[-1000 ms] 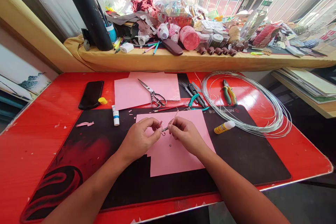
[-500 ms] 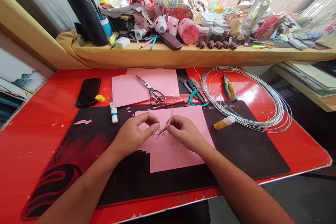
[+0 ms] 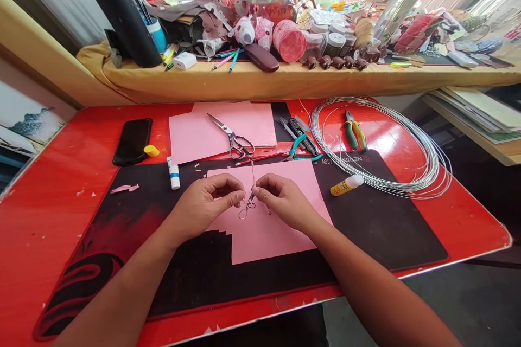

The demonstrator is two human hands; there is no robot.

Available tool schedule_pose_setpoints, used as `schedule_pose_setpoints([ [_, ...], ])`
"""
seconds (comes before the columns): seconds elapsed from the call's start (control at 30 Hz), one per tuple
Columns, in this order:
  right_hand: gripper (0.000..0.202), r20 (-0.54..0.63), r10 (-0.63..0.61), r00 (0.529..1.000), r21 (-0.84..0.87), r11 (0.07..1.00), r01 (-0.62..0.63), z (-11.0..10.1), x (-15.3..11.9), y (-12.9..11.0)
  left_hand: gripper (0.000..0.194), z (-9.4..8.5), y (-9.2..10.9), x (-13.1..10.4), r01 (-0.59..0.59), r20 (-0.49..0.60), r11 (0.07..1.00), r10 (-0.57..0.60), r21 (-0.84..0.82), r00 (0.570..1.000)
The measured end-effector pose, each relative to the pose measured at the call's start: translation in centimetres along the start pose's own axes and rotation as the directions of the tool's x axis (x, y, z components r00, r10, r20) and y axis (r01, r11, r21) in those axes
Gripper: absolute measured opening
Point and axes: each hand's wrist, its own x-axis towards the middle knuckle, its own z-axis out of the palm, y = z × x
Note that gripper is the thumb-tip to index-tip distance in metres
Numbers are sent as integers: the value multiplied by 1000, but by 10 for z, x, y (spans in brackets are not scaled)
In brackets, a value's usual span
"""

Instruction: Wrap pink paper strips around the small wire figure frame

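Observation:
Over the pink sheet, my right hand [image 3: 285,198] pinches a small piece of twisted wire [image 3: 243,213] with round loops at its lower left end. A thin pale pink strip [image 3: 253,171] stands up from the wire beside the right fingertips. My left hand [image 3: 209,203] is just left of the wire, thumb and forefinger pressed together on what looks like the strip's other end. Beneath both hands lies a pink paper sheet [image 3: 272,241] with a stepped left edge. A small hooked wire tip shows below the right hand.
Scissors [image 3: 231,135] lie on more pink paper [image 3: 189,138]. Behind the hands are teal-handled pliers [image 3: 299,143] and cutters. To the right are a wire coil [image 3: 431,173], green-yellow pliers [image 3: 355,131] and a glue stick [image 3: 345,185]. On the left lie a phone [image 3: 132,141] and small tube [image 3: 173,173].
The wire piece has turned, its loops now hanging lower. The pink strip's upright end has shifted left and stands straighter. Both hands stay close together; the view has tilted slightly.

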Motion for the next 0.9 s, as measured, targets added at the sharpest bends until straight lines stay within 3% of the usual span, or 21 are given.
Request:
schedule_pose_setpoints([
  [0.13, 26, -131, -85, 988, -20, 996, 83, -1, 1, 1, 21, 0, -4, 1, 5, -37, 995, -9, -97, 999],
  [0.3, 17, -292, -270, 918, -116, 962, 247, -1, -3, -2, 22, 1, -13, 4, 22, -132, 988, -42, -152, 990],
  [0.5, 8, -139, -464, 875, -360, 847, 392, 6, -7, -2, 15, 5, -15, 4, -22, -122, 996, 12, -82, 992],
  [0.7, 7, -77, -473, 877, -449, 802, 393, 7, -8, 3, 12, 9, -9, 4, -124, -131, 990, 133, 74, 982],
  [0.9, 7, -33, -468, 883, -572, 734, 367, 7, -9, 4, 11, 10, -8, 3, -149, -119, 984, 161, 103, 980],
])
